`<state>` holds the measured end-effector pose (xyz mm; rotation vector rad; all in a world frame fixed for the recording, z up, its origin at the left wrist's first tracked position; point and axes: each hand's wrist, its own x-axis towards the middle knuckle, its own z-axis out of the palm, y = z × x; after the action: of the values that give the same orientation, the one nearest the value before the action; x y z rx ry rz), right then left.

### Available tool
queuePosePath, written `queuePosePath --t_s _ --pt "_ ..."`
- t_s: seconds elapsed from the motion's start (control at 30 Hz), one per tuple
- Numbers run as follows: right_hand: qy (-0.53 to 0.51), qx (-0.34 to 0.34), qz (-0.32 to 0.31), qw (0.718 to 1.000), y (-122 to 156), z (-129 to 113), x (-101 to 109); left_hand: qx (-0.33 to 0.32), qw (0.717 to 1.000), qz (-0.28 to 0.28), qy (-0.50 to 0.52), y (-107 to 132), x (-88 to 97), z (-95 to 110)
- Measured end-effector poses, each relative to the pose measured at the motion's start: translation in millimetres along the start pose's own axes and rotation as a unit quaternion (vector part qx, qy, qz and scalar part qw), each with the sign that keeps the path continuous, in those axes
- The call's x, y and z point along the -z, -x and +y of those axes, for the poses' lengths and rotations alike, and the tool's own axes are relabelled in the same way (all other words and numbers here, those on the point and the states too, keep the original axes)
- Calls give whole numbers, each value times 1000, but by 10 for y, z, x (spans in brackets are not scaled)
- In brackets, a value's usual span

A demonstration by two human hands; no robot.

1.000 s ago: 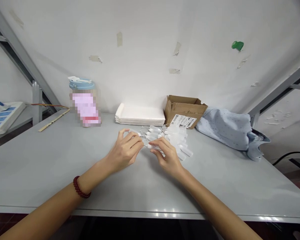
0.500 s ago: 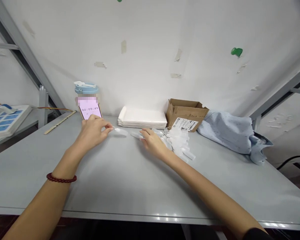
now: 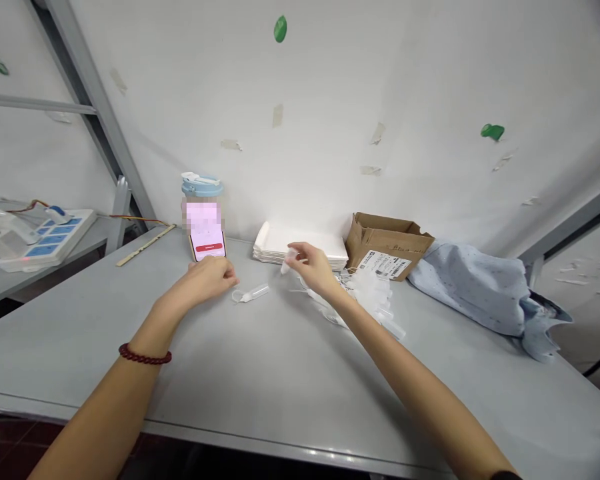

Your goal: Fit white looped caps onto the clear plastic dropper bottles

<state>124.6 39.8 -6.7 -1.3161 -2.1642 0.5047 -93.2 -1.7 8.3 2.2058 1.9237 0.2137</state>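
Note:
My left hand (image 3: 213, 277) rests low over the table with its fingers curled together, and nothing shows in them. Just right of its fingertips, a clear plastic tube (image 3: 257, 293) with a thin loop at one end lies on the grey table (image 3: 240, 373). My right hand (image 3: 314, 268) pinches a small translucent plastic tube (image 3: 287, 262) between thumb and fingers, in front of a stack of white padded envelopes (image 3: 305, 241). Beneath and right of this hand is a loose pile of clear tubes (image 3: 377, 297), partly hidden by my wrist.
Behind the pile stands an open cardboard box (image 3: 393, 241), with a pale blue cloth (image 3: 473, 287) beside it. A phone (image 3: 207, 240) leans on a blue-lidded cup (image 3: 203, 187). At left are a wooden strip (image 3: 147, 245) and a power strip (image 3: 50, 241).
The tube my left fingers held now lies on the table, and that hand has curled in. My right hand has lifted a tube off the table. The whole view has shifted.

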Motion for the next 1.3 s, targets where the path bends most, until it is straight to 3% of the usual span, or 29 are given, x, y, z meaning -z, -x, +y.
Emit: queuePosePath --t_s 0.03,0.1,0.17,0.3,0.57,0.7,1.07,1.3 --pt "-33 0 22 999 55 -22 75 -11 999 25 21 4 -6 8" --pt "-219 -17 79 972 208 -38 210 -54 991 80 92 20 -25 68" --pt "-317 -48 87 943 392 -13 297 -113 973 106 173 49 -55 180" --pt "-395 -88 105 908 734 127 332 -175 952 61 243 123 -132 448" --pt "-381 -134 130 905 1065 320 353 -181 945 41 270 161 -256 625" --pt "-382 -120 120 908 1077 273 374 -187 944 72 264 172 -292 654" --pt "-322 -56 128 936 1112 223 367 -291 906 148 269 198 -428 792" --pt "-294 -25 135 946 1131 203 364 -294 902 150 277 218 -411 828"
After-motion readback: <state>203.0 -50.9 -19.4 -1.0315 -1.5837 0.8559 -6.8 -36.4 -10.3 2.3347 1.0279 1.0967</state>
